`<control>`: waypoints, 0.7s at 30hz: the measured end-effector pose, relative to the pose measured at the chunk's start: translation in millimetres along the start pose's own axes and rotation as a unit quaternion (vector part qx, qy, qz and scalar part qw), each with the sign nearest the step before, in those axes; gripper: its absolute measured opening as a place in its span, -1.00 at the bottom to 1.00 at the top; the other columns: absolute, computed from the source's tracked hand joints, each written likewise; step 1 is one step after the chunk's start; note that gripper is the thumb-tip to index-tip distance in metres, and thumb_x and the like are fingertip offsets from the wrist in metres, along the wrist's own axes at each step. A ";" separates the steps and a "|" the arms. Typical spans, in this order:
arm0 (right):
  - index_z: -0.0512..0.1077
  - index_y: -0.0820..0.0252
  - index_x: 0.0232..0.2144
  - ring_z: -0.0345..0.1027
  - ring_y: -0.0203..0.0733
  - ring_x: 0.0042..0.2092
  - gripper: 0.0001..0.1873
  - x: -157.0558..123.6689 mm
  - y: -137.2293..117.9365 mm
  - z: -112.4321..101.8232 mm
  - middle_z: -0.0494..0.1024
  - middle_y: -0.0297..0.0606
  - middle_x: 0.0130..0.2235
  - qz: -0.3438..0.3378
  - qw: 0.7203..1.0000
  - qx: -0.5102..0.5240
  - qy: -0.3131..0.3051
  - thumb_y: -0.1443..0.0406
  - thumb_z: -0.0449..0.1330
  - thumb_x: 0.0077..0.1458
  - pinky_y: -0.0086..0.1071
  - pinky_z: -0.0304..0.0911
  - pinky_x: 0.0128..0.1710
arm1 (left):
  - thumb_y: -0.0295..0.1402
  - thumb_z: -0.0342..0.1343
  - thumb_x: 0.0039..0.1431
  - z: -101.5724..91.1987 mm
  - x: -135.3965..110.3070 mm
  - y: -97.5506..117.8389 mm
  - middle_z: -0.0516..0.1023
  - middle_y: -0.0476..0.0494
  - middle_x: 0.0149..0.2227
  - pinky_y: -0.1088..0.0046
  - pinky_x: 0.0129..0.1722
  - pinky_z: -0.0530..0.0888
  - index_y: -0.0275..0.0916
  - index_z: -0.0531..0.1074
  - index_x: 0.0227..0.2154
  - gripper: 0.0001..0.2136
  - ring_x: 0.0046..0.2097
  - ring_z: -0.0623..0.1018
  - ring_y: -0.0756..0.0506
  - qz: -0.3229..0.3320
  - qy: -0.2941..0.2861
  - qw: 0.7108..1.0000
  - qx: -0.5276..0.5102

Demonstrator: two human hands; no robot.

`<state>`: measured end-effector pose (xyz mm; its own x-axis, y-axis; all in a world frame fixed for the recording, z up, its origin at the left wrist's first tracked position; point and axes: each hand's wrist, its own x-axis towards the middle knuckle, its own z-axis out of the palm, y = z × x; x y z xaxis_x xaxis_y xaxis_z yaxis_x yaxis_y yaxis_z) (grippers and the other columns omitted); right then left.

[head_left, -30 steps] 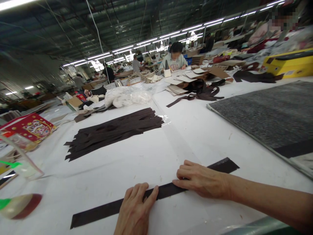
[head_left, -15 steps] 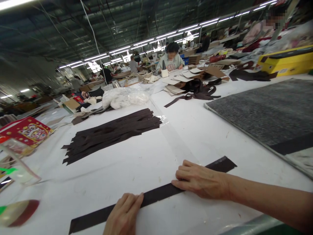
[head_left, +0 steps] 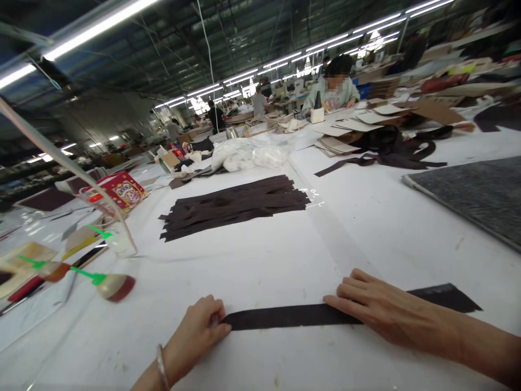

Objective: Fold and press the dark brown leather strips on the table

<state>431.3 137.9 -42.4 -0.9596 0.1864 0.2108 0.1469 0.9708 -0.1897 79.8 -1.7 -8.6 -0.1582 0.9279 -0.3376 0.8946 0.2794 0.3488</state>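
Note:
A long dark brown strip (head_left: 293,316) lies flat on the white table (head_left: 260,260) in front of me. My left hand (head_left: 195,336) has its fingers curled and pinches the strip's left end. My right hand (head_left: 386,309) lies flat on the strip towards its right end, fingers stretched out and pressing down. The strip's far right tip (head_left: 448,297) shows beyond my right wrist. Further back lies a spread pile of similar dark strips (head_left: 236,206).
Squeeze bottles with green nozzles (head_left: 109,285) lie at the left near a clear plastic stand (head_left: 118,239). A red printed box (head_left: 120,190) sits behind them. A grey mat (head_left: 476,195) lies at the right. A seated person (head_left: 334,89) works at the far end among cardboard pieces.
My left hand slid left along the strip to its end and closed on it. The view swung left, bringing the bottles into sight. My right hand stayed flat on the strip.

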 end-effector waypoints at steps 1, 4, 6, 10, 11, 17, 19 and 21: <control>0.29 0.23 0.03 0.21 -0.19 -0.32 -0.58 0.7 -0.6 0.0 0.36 -0.22 -0.30 0.004 1.000 -0.004 0.000 0.56 -0.12 0.20 -0.29 0.08 -0.24 | -0.35 0.03 -0.05 -4.0 1.8 -2.5 0.37 0.03 -0.38 0.45 -0.24 0.31 -0.20 0.30 -0.50 -0.95 -0.28 0.40 -0.07 0.012 -0.004 1.000 -0.019; 0.31 0.26 -0.03 0.18 -0.19 -0.33 -0.59 7.5 -8.2 -0.4 0.35 -0.23 -0.32 0.024 1.000 -0.012 -0.012 0.60 -0.14 0.18 -0.28 0.07 -0.23 | -0.33 0.01 -0.05 -17.6 9.3 -22.8 0.34 0.08 -0.44 0.54 -0.32 0.30 -0.20 0.24 -0.53 -0.92 -0.33 0.37 -0.03 0.051 -0.034 0.997 -0.048; 0.33 0.25 -0.14 0.15 -0.19 -0.34 -0.66 18.8 -17.3 0.9 0.35 -0.25 -0.32 0.035 0.999 -0.013 -0.022 0.59 -0.11 0.18 -0.28 0.05 -0.23 | -0.30 -0.01 -0.02 -30.3 15.4 -42.7 0.25 0.15 -0.57 0.62 -0.44 0.25 -0.21 0.21 -0.58 -0.87 -0.43 0.33 0.02 0.061 -0.049 0.997 -0.019; 0.31 0.22 -0.27 0.14 -0.19 -0.35 -0.76 55.8 -35.0 11.5 0.34 -0.27 -0.34 0.041 0.999 -0.022 -0.019 0.57 -0.04 0.16 -0.29 0.05 -0.22 | -0.45 -0.02 -0.05 -56.1 19.2 -66.6 0.27 0.17 -0.60 0.63 -0.46 0.23 -0.25 0.28 -0.58 -0.94 -0.50 0.35 0.05 0.050 0.050 0.996 0.048; 0.31 0.22 -0.28 0.14 -0.19 -0.34 -0.77 65.1 -38.0 15.0 0.33 -0.28 -0.34 0.039 0.999 -0.025 -0.015 0.57 -0.04 0.16 -0.29 0.05 -0.21 | -0.50 -0.08 -0.02 -58.0 17.4 -63.6 0.33 0.14 -0.55 0.59 -0.40 0.28 -0.25 0.34 -0.51 -0.89 -0.44 0.41 0.02 0.052 0.092 0.993 0.061; 0.31 0.23 -0.28 0.15 -0.18 -0.33 -0.81 87.8 -42.7 27.6 0.34 -0.29 -0.33 0.015 0.999 -0.041 -0.007 0.53 -0.02 0.20 -0.29 0.05 -0.18 | -0.62 -0.18 0.13 4.6 10.9 16.9 0.42 -0.11 -0.04 0.35 0.04 0.38 -0.17 0.37 -0.05 -0.59 0.01 0.42 -0.07 0.198 0.178 0.961 0.079; 0.32 0.24 -0.25 0.16 -0.18 -0.32 -0.82 85.4 -42.3 28.0 0.34 -0.28 -0.32 0.015 0.999 -0.050 -0.001 0.53 -0.01 0.20 -0.29 0.05 -0.17 | -0.63 -0.16 0.17 33.0 13.4 38.5 0.46 -0.13 -0.11 0.37 -0.02 0.45 -0.20 0.37 -0.03 -0.61 -0.09 0.46 -0.06 0.270 0.164 0.947 0.063; 0.33 0.26 -0.23 0.15 -0.19 -0.33 -0.83 82.7 -42.3 27.5 0.34 -0.28 -0.33 0.009 0.998 -0.060 0.005 0.52 0.00 0.20 -0.29 0.04 -0.18 | -0.63 -0.16 0.20 51.9 16.1 46.1 0.48 -0.16 -0.19 0.33 -0.09 0.50 -0.25 0.37 -0.01 -0.63 -0.16 0.47 -0.09 0.322 0.172 0.929 0.056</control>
<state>339.2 108.1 -43.3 -0.9543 0.2052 0.2171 0.1928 0.9782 -0.0774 140.2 13.2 -43.4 0.3182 0.9230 0.2163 0.8845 -0.3711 0.2827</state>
